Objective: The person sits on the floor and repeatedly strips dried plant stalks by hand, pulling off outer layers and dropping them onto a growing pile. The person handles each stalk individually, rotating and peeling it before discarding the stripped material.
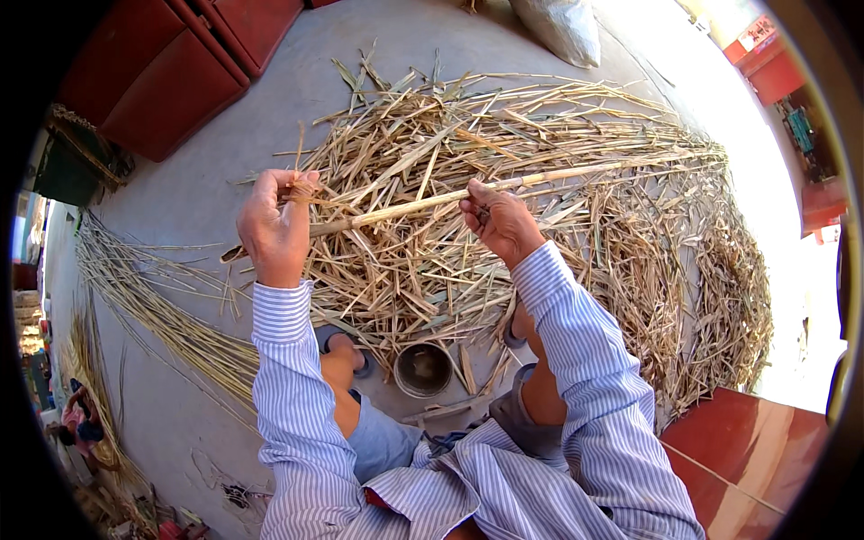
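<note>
A long pale dry stalk runs slantwise across the middle, its dark cut end low at the left and its thin end rising to the right. My left hand is closed round the stalk near that cut end. A thin brown strip of dry husk sticks up from between its thumb and fingers. Further along, my right hand has its thumb and fingertips closed at the stalk's lower edge; its other fingers curl inward. Beneath both hands spreads a large heap of dry stalks and peeled husks.
Between my feet stands a round metal bowl. A bundle of thin peeled stalks lies at the left. Dark red furniture is at the upper left, a pale sack at the top, and a red-brown panel at the lower right.
</note>
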Motion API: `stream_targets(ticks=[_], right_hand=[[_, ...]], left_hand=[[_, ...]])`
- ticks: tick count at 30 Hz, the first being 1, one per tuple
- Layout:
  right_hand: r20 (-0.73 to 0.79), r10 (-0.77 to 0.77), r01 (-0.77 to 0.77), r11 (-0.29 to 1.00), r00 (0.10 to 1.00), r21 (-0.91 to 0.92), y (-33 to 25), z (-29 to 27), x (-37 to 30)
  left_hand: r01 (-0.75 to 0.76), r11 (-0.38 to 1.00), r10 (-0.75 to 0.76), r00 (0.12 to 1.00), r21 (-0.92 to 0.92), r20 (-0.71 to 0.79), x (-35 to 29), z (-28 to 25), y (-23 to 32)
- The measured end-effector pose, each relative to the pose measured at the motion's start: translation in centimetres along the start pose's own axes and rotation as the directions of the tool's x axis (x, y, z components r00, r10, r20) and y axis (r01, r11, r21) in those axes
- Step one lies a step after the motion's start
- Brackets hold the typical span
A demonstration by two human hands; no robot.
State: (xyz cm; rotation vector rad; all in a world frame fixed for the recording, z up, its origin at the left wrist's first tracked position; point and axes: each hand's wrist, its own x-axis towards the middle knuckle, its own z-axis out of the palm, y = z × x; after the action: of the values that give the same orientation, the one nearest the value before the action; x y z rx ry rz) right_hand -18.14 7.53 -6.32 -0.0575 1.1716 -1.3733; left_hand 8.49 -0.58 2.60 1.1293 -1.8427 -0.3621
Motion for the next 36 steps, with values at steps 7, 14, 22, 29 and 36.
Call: stream_targets(ticks=[7, 14, 22, 29, 36], right_hand=[[-0.067, -0.051, 0.048, 0.997, 0.996, -0.059, -0.7, 1.0, -0.6], [-0.057, -0.047, 0.042, 0.995, 0.997, -0.091, -0.5, 1.7, -0.8], [-0.083, -0.093, 0.089, 0.994, 0.992, -0.057, -1.0, 1.3, -0.4], [-0.065, -0.048, 0.044, 0.997, 0.997, -0.063, -0.1, 1.5, 0.1], [0.079, -0.045, 0.043, 0.999, 0.996, 0.026, -0.4, 1.8, -0.2]], left_hand=[[-0.32, 0.887, 0.213, 0.923, 0.332, 0.32, -0.9, 0.1, 3.1], [-0.348, 0.887, 0.208, 0.888, 0.304, 0.41, -1.7, 0.9, 1.0], [-0.273, 0.715, 0.102, 0.952, 0.644, 0.29, -1.4, -1.3, -1.8], [-0.363, 0.903, 0.283, 0.905, 0.229, 0.318, -1.5, 1.5, 0.9], [-0.388, 0.861, 0.327, 0.918, 0.328, 0.227, -1.3, 2.5, 2.2]])
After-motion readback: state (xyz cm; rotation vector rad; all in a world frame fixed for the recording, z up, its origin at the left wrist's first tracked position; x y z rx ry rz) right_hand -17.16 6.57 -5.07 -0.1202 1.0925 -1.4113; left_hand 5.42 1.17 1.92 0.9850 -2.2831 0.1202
